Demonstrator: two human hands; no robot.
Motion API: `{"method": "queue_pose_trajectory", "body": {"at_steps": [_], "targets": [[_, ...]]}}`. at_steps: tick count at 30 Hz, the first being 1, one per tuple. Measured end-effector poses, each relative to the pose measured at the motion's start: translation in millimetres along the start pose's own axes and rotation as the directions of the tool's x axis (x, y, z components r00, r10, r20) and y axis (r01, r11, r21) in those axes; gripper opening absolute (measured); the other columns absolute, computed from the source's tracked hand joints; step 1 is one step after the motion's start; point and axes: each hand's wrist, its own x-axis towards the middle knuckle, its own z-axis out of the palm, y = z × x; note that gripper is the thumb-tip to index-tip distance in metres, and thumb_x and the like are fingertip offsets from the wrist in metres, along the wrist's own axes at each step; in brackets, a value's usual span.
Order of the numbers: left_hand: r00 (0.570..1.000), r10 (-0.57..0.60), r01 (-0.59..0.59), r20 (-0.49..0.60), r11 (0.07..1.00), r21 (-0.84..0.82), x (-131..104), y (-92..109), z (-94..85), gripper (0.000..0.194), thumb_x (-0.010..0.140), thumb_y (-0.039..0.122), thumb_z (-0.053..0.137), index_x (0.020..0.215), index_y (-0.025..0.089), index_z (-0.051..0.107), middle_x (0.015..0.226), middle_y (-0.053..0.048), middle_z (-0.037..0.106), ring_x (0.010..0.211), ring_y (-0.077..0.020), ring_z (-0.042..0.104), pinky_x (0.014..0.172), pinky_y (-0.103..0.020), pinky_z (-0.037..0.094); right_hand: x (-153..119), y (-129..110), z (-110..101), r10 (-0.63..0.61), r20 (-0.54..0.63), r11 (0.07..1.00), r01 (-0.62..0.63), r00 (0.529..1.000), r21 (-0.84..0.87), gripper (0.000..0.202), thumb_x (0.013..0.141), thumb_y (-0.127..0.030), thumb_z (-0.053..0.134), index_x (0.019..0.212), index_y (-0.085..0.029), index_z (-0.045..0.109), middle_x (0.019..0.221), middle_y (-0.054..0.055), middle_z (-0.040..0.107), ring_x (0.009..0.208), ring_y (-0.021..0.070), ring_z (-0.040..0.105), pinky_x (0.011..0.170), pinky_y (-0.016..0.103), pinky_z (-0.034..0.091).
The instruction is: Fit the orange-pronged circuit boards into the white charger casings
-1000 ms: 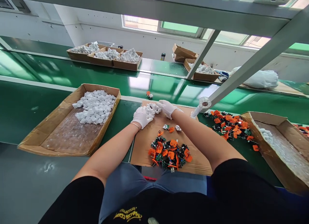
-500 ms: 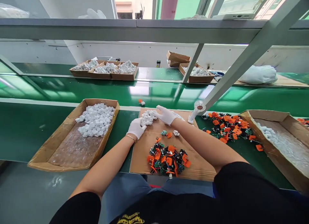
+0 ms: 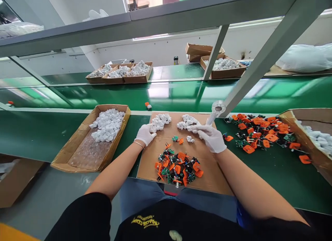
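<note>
My white-gloved left hand (image 3: 146, 135) rests at the left edge of a heap of small white plastic pieces (image 3: 161, 120), thumb apart from its fingers, touching the heap's side. Over on the right, my gloved right hand (image 3: 212, 138) has its fingers stretched out onto a second white heap (image 3: 187, 120). Both heaps lie on a cardboard sheet (image 3: 155, 154). Nearer to me on that sheet is a pile of orange plastic parts with green circuit boards (image 3: 178, 166). Between the heaps and this pile sit a small green board with an orange part (image 3: 177, 139) and a few white pieces (image 3: 190, 139).
A cardboard tray of white pieces (image 3: 107, 125) stands left; another tray (image 3: 317, 137) stands right beside a large orange-and-black pile (image 3: 264, 130). A clear tape roll (image 3: 218, 107) sits by the slanted metal post (image 3: 261, 57). Beyond runs a green conveyor belt (image 3: 116, 97) with more boxes behind.
My right hand has moved right, from the left white heap to the right one, which now shows fully. My left hand stays by the left heap. The view has tilted and shifted.
</note>
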Motion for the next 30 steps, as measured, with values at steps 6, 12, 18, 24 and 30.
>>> {"method": "queue_pose_trajectory", "body": {"at_steps": [6,12,18,24,30], "targets": [[0.998,-0.062,0.06,0.021,0.994,0.088,8,11,2.6,0.03,0.071,0.027,0.075,0.1,0.019,0.072,0.087,-0.002,0.073,0.078,-0.0178,0.065,0.076,-0.028,0.053,-3,1,-1,-0.15,0.168,0.943,0.192,0.974,-0.273,0.018,0.084,-0.039,0.071,0.092,-0.026,0.08,0.112,0.007,0.078,0.118,0.0306,0.069,0.102,0.046,0.058],[0.998,-0.054,0.05,0.034,0.994,0.099,4,12,3.1,0.031,0.078,0.032,0.073,0.107,0.019,0.073,0.094,-0.003,0.075,0.085,-0.0178,0.067,0.08,-0.026,0.053,-4,-1,-4,-0.205,0.194,0.895,0.264,0.959,-0.359,0.017,0.083,-0.035,0.069,0.092,-0.026,0.081,0.101,0.007,0.08,0.109,0.0301,0.071,0.098,0.046,0.059],[0.999,-0.043,0.041,0.016,0.995,0.095,-9,6,-3.8,0.028,0.091,0.031,0.059,0.112,0.019,0.074,0.103,-0.006,0.076,0.098,-0.0218,0.069,0.089,-0.031,0.054,-3,-2,-6,-0.225,0.236,0.857,0.307,0.945,-0.414,0.017,0.085,-0.035,0.067,0.09,-0.027,0.081,0.102,0.005,0.08,0.105,0.0285,0.072,0.095,0.043,0.059],[0.998,-0.066,0.067,-0.012,0.993,0.096,-27,13,-5.1,0.046,0.086,0.028,0.069,0.131,0.018,0.066,0.123,-0.009,0.073,0.112,-0.0245,0.068,0.099,-0.032,0.054,-5,5,-9,-0.216,0.319,0.826,0.347,0.923,-0.445,0.023,0.089,-0.044,0.066,0.094,-0.027,0.081,0.099,0.005,0.081,0.101,0.0282,0.074,0.099,0.045,0.058],[0.975,-0.161,0.184,-0.154,0.971,0.153,-28,-2,-100.6,0.055,0.089,0.041,0.072,0.136,0.016,0.059,0.137,-0.013,0.062,0.127,-0.0299,0.059,0.111,-0.045,0.047,-2,12,-18,-0.241,0.373,0.788,0.405,0.896,-0.464,0.025,0.089,-0.046,0.065,0.098,-0.029,0.081,0.111,0.005,0.079,0.111,0.0295,0.073,0.098,0.042,0.06]]}}
